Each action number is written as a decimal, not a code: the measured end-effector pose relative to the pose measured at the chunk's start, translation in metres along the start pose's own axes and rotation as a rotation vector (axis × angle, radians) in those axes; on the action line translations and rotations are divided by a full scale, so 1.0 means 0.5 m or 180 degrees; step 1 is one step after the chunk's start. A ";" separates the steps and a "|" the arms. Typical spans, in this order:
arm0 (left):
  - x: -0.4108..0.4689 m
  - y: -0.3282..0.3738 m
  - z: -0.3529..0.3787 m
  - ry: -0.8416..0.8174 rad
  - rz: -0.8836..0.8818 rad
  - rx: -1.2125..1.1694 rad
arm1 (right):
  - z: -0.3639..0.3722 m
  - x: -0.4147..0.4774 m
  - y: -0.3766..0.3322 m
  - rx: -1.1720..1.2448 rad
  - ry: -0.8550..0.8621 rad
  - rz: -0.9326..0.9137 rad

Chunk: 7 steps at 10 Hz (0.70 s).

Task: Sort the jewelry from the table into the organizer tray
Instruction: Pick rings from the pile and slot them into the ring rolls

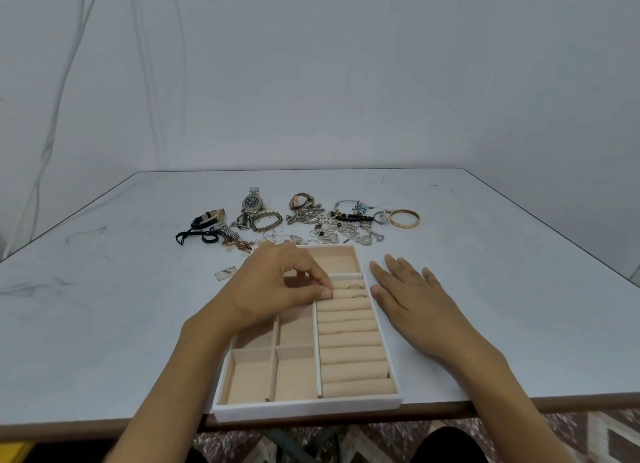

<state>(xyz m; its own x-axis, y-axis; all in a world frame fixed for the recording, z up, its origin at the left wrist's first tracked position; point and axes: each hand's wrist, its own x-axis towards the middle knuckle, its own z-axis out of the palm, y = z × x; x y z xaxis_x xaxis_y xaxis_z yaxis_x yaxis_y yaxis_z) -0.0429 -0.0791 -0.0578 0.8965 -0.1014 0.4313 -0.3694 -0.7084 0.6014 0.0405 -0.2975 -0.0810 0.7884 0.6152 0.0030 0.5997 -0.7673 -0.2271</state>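
Head view: the organizer tray point(304, 409) lies on the white table point(502, 254) at its near edge. Its long axis runs away from the person, with the far end leaning slightly to the left. Padded ring rolls point(349, 348) fill its right column and lie crosswise to that axis. Square and oblong compartments take up the left side and the far end.

Two rings point(355, 287) stand in the slots between the farthest rolls. They are just to the right of the left hand's fingertips point(325, 293).

The left hand point(277, 286) hovers over the tray's far half, with fingers curled and thumb and forefinger drawn close at the left end of those rolls. Whether it pinches anything there cannot be told.

The right hand point(412, 299) lies flat on the table, fingers straight and spread. It holds nothing and sits just beside the tray's right wall.

The loose jewelry point(332, 227) is strewn across the table just beyond the tray's far wall. It includes a steel watch point(251, 202) with a dark dial, a beaded bracelet point(266, 221) and a gold bangle point(404, 218) at the right end. Any writing on the dial is too small to read.
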 end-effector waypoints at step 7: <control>-0.004 0.006 -0.001 0.0107 0.0161 0.0193 | -0.003 -0.003 -0.001 -0.0016 0.0023 -0.0011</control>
<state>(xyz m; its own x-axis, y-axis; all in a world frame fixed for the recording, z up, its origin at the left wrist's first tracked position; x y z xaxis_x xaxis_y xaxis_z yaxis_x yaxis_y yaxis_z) -0.0458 -0.0809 -0.0565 0.8681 -0.1154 0.4829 -0.3976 -0.7440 0.5370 0.0393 -0.2985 -0.0792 0.7873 0.6165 0.0109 0.6030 -0.7662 -0.2221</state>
